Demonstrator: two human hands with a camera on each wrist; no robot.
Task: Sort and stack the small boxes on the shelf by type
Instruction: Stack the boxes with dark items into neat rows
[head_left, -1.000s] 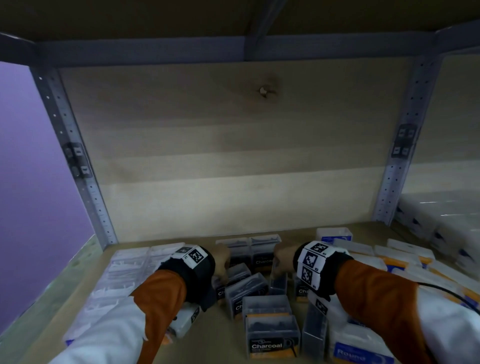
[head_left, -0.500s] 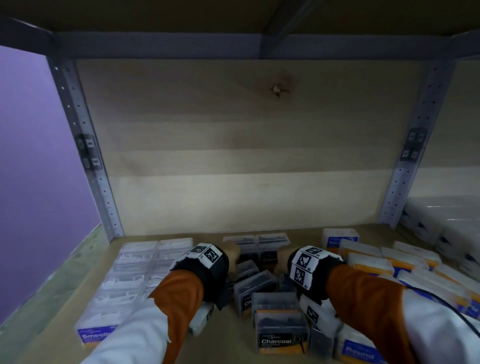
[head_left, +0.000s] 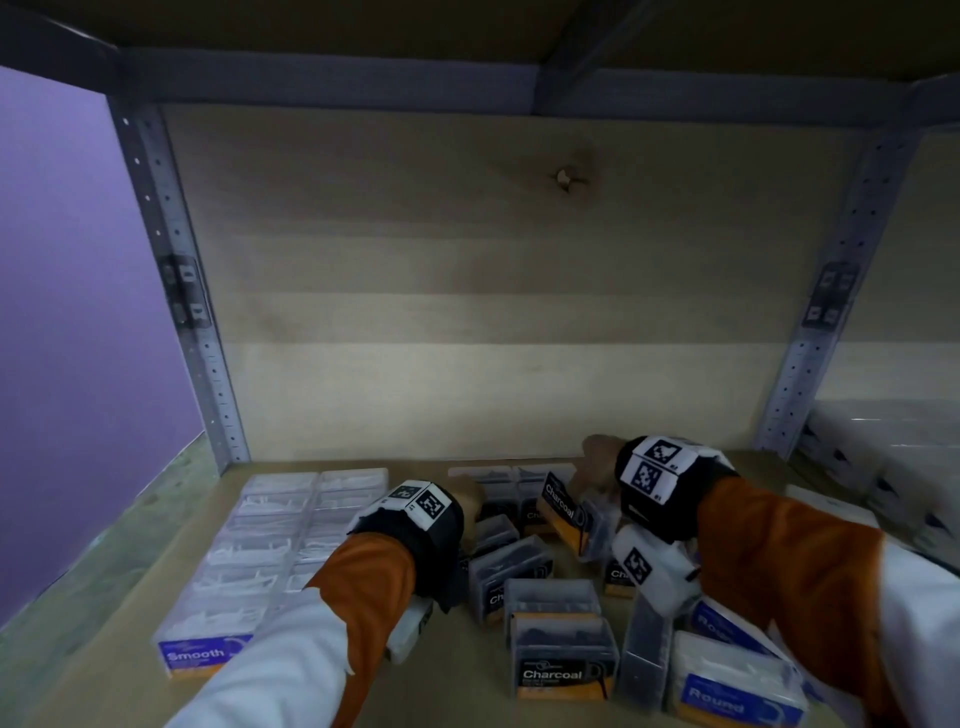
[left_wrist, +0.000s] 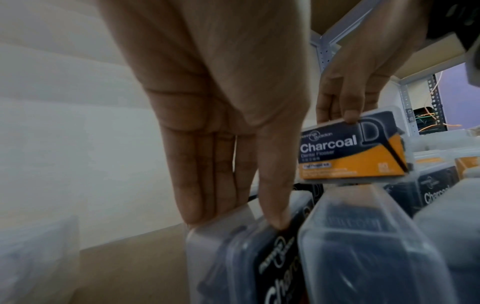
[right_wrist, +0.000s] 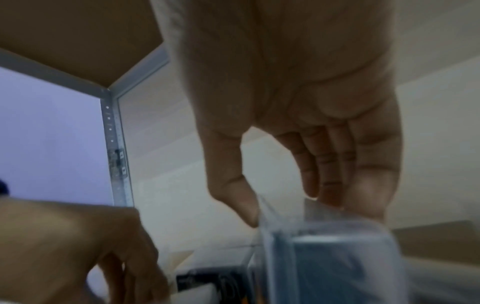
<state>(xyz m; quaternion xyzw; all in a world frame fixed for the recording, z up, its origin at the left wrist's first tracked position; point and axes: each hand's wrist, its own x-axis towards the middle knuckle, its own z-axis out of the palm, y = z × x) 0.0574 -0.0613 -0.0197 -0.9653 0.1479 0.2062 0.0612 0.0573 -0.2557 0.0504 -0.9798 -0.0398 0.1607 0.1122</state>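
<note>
Above the shelf (head_left: 441, 670), my right hand (left_wrist: 363, 67) pinches a lifted Charcoal box (left_wrist: 353, 152) between thumb and fingers; my left hand (left_wrist: 221, 115) grips another Charcoal box (left_wrist: 249, 257) standing among the scattered ones.

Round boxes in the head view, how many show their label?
2. The near Round box lies at the front right; the far Round box sits just behind it, partly under the right sleeve. Others may be hidden.
</note>
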